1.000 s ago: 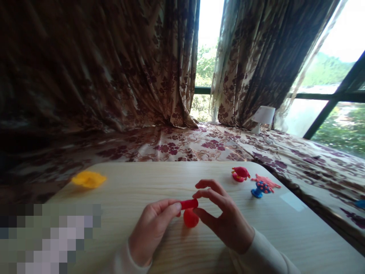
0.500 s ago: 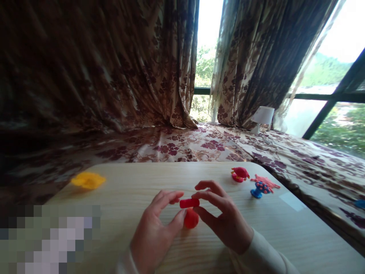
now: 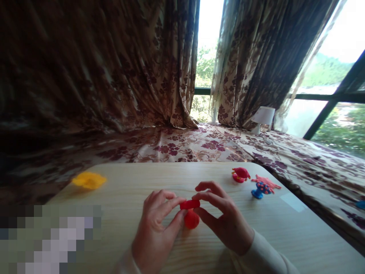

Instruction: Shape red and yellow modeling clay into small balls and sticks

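Note:
A short, thick red clay roll (image 3: 189,204) is held level between my two hands. My left hand (image 3: 159,224) pinches its left end, index finger on top and thumb below. My right hand (image 3: 221,215) has the other end between thumb and fingers, with its index finger raised and bent. Just below the roll, and partly overlapped by it in view, is a red clay ball (image 3: 191,219). Whether roll and ball touch is hard to make out.
On the pale wooden table (image 3: 128,175), a yellow clay piece (image 3: 89,180) lies far left. At the right are a red clay figure (image 3: 241,174), a blue stand with pink dots (image 3: 261,189) and a flat pink piece (image 3: 268,180). A white lamp (image 3: 262,116) stands beyond.
My left index finger has come down and right onto the red clay roll, closing the gap seen before. My right hand keeps its grip nearly unmoved.

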`<state>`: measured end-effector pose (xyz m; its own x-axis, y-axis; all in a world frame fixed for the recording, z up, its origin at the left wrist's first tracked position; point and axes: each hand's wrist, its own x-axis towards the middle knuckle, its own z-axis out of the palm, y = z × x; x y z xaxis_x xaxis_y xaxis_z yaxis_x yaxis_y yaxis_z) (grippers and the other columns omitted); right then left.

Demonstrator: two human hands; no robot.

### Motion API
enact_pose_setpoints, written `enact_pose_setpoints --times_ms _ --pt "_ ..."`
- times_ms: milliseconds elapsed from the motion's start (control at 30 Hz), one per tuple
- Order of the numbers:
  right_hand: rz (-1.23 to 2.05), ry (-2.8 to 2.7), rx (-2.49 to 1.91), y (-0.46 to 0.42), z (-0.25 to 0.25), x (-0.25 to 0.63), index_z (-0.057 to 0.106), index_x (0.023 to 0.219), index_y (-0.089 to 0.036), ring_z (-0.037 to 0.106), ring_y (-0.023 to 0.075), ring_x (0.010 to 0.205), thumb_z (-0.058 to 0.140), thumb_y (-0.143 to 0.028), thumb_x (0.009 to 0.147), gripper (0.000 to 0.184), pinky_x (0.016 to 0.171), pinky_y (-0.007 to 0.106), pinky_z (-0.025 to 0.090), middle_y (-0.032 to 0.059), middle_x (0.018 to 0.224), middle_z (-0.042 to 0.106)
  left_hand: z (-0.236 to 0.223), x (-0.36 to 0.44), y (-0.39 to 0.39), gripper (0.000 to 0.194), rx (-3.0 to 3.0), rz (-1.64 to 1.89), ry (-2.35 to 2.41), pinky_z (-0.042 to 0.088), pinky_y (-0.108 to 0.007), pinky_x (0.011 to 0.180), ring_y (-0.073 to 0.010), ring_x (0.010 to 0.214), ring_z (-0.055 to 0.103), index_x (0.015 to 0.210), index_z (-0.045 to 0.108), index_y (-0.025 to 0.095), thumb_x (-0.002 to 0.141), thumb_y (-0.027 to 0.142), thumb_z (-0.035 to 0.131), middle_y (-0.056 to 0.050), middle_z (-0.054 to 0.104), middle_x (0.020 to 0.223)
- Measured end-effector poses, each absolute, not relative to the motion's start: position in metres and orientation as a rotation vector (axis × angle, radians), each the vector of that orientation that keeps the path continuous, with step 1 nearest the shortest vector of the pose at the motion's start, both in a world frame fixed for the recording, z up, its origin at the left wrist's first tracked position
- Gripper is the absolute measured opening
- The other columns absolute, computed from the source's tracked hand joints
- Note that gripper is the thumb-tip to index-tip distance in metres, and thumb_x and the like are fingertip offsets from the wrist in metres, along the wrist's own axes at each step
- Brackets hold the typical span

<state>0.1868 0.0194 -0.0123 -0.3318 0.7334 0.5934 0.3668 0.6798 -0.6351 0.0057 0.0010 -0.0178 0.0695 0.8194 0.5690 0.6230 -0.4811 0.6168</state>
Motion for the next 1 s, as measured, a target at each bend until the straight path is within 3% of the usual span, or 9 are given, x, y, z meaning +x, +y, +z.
enact_pose_setpoints --times_ms 1000 --pt "0.512 -1.986 -0.856 0.0155 -0.0115 0.1846 0.064 0.093 -0.024 0.057 0.0166 0.093 0.058 -0.017 0.082 0.014 0.082 0.029 0.048 0.0066 0.105 0.054 -0.0177 0.0065 -0.0001 0.017 2.292 1.429 1.41 0.048 -0.034 0.08 -0.0187 0.088 0.055 0.091 0.067 0.024 0.076 0.021 0.059 -0.004 0.061 0.087"
